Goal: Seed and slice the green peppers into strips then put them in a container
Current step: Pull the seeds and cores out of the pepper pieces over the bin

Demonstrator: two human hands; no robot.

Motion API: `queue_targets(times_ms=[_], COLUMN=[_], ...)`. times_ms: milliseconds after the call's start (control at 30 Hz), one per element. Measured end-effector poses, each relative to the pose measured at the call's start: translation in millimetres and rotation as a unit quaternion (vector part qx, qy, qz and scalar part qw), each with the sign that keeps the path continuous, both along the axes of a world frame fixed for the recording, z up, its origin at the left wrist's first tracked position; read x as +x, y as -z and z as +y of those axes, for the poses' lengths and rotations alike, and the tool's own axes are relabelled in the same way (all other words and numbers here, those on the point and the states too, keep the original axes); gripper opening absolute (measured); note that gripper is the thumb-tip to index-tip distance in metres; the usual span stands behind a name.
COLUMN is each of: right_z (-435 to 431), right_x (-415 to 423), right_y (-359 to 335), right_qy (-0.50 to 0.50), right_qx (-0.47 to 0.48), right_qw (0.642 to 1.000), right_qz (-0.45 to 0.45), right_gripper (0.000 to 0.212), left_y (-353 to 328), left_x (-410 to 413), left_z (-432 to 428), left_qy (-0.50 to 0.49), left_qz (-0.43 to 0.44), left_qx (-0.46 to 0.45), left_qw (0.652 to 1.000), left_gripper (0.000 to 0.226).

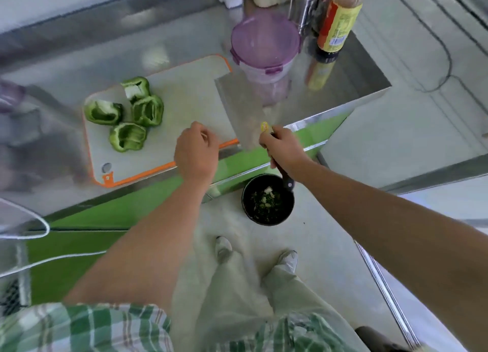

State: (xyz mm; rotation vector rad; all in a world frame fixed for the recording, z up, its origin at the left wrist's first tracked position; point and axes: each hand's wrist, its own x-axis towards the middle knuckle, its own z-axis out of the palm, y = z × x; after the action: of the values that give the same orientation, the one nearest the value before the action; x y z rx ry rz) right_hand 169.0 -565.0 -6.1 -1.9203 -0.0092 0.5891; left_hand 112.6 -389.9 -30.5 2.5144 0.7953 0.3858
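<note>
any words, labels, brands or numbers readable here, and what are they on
Nothing here can be read clearly.
label on the bottle: yellow and orange with print, too blurred to read.
sticker on the knife: small and yellow, near the handle, too small to read.

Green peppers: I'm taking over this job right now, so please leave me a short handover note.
Left hand: holds nothing, fingers loosely curled, over the near edge of the cutting board.
Right hand: grips the cleaver by its handle, blade over the board's right end.
Four hollow pepper pieces lie at the board's left end. The container stands behind the board, purple lid on. A bin on the floor holds scraps.
Done: peppers cut open and seemingly seeded.
Left: slice into strips, open the container, fill it.
</note>
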Motion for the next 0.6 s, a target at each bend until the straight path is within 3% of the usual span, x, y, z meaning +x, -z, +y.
queue_targets(times_ms=[67,233,467,600], right_z=[30,98,146,155], right_x=[9,30,46,50], right_y=[-8,-3,15,19], right_qy=[-0.035,-0.051,-0.048,-0.06], right_qx=[-0.014,-0.075,-0.247,-0.333], right_qw=[0.999,0.996,0.965,0.935], right_qz=[-0.004,-0.009,-0.071,-0.109], right_gripper=[0.011,0.063,0.035,0.044], left_y=[-7,-19,-14,-14], left_x=[-5,-12,-6,7], left_z=[31,114,192,208], left_qy=[-0.027,-0.095,-0.075,-0.037], left_qz=[-0.006,0.028,0.061,0.057], left_qx=[0.014,0.047,0.003,0.036], left_qw=[1.0,0.994,0.995,0.997], left_gripper=[0.016,0.029,0.028,0.024])
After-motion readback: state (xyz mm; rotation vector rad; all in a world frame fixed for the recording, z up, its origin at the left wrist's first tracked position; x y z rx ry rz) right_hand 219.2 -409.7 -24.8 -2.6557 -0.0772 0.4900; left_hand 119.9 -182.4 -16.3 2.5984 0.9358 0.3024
